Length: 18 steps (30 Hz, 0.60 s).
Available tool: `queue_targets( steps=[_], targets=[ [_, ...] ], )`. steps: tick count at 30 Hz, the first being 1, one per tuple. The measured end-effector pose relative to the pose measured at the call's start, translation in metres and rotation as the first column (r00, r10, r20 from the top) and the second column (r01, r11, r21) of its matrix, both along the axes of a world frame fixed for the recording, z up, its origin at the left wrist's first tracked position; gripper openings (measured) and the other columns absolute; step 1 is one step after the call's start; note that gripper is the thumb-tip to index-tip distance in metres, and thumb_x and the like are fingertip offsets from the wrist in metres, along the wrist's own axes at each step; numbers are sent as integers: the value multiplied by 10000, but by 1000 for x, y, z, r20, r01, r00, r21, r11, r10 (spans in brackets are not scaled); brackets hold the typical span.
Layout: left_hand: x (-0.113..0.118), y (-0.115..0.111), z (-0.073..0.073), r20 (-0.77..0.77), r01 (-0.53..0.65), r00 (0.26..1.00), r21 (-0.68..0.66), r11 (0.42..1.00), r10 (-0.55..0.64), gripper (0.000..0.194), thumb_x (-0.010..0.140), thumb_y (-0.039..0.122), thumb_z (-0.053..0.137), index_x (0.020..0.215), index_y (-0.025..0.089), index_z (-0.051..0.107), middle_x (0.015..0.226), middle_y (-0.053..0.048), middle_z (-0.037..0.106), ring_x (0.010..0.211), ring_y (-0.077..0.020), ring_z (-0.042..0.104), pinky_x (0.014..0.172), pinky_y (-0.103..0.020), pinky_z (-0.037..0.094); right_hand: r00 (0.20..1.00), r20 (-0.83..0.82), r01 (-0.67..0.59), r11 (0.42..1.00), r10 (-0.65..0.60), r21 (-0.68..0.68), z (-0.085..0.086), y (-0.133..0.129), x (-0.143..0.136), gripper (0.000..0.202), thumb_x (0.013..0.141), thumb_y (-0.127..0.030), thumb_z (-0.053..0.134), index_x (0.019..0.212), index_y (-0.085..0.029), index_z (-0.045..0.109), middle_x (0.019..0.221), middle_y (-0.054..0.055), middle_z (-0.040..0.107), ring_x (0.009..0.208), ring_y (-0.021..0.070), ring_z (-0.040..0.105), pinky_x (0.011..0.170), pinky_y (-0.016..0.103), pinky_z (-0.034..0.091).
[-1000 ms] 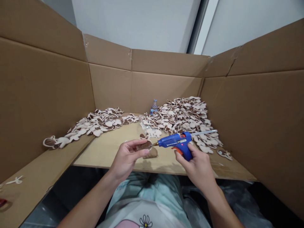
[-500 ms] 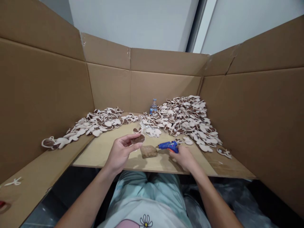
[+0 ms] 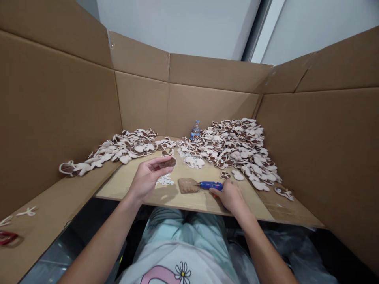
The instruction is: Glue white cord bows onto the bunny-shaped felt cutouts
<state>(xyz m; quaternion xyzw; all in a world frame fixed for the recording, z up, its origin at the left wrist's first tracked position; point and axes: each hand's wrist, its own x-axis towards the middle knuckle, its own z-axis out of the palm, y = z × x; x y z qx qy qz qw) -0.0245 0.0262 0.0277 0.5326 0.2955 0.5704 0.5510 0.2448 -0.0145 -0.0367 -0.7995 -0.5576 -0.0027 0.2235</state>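
Note:
My left hand (image 3: 148, 175) pinches a brown bunny-shaped piece (image 3: 168, 162) by its left side, raised above the board. My right hand (image 3: 229, 193) is closed on a blue glue gun (image 3: 211, 185) lying low over the board, its nozzle at the right edge of a brown block (image 3: 188, 185). Small white bows (image 3: 165, 180) lie just beyond my left hand's fingers. Near the glue gun are a brown piece with a white bow (image 3: 225, 175) and a pale piece (image 3: 237, 175).
A large heap of brown and white pieces (image 3: 242, 146) fills the back right, and a smaller pile (image 3: 127, 148) lies at the left. A water bottle (image 3: 196, 130) stands at the back. Tall cardboard walls (image 3: 213, 90) surround the board. A red object (image 3: 7, 237) sits far left.
My right hand has lowered the glue gun, with its nozzle now at the brown block. My left hand has shifted slightly left and away from the block with the brown piece. The view has shifted.

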Motion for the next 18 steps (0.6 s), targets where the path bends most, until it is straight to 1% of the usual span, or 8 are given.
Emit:
queue_targets(
  steps=[2, 3, 5, 6, 8, 12, 14, 18],
  targets=[
    [-1, 0, 0, 3, 5, 1000, -1, 1000, -5, 345, 607, 129, 851, 936, 197, 777, 945, -48, 784, 891, -163, 709, 832, -250, 538, 996, 55, -76, 993, 71, 94, 6, -5, -15, 297, 776, -300, 690, 968, -79, 642, 1012, 242, 672, 967, 342, 612, 835, 416, 445],
    [-1, 0, 0, 6, 7, 1000, -3, 1000, -7, 348, 601, 129, 853, 935, 194, 777, 950, -52, 784, 896, -171, 710, 834, -257, 540, 985, 73, -165, 976, 157, 139, 8, -7, -25, 232, 788, -248, 674, 963, -98, 647, 1005, 212, 680, 974, 322, 607, 864, 408, 436],
    [-2, -1, 1, 14, 11, 1000, -9, 1000, -11, 353, 590, 128, 856, 928, 189, 778, 957, -57, 783, 900, -179, 710, 839, -269, 543, 919, 23, -392, 908, 393, 146, 12, -6, -50, 91, 803, -162, 629, 887, -155, 661, 908, 130, 707, 912, 262, 620, 835, 347, 444],
    [-2, -1, 1, 16, 13, 1000, -12, 1000, -13, 352, 587, 127, 856, 925, 190, 779, 955, -58, 784, 897, -181, 711, 839, -273, 544, 868, -16, -491, 862, 497, 121, 12, -2, -62, 111, 793, -122, 615, 880, -171, 665, 892, 105, 710, 891, 237, 624, 810, 314, 445],
    [-3, -2, 2, 17, 14, 1000, -9, 1000, -14, 347, 588, 127, 853, 921, 193, 779, 944, -56, 785, 891, -181, 711, 838, -281, 546, 787, -48, -611, 788, 615, 78, 11, 12, -85, 190, 784, -83, 583, 928, -172, 670, 926, 97, 706, 893, 212, 620, 784, 275, 433],
    [-5, -1, 4, 20, -4, 1000, 4, 1000, 4, 333, 586, 121, 848, 905, 193, 784, 937, -56, 784, 894, -187, 708, 848, -294, 546, 735, -56, -675, 737, 676, 34, 7, 55, -113, 252, 748, -47, 541, 937, -156, 667, 904, 72, 706, 767, 168, 602, 696, 245, 414],
    [-6, 0, 5, 25, -14, 1000, 0, 1000, 14, 330, 581, 117, 849, 897, 188, 786, 937, -58, 783, 895, -191, 706, 854, -301, 544, 711, -60, -702, 712, 701, 12, 6, 73, -120, 218, 706, -24, 536, 824, -144, 673, 805, 52, 701, 697, 151, 577, 649, 233, 395],
    [-7, 1, 5, 38, -6, 999, 2, 1000, 6, 333, 577, 115, 851, 895, 189, 788, 921, -53, 783, 888, -184, 703, 841, -285, 541, 668, -67, -744, 668, 742, -23, 8, 86, -127, 186, 656, -7, 539, 709, -124, 674, 692, 42, 684, 617, 128, 543, 593, 223, 375]
  ],
)
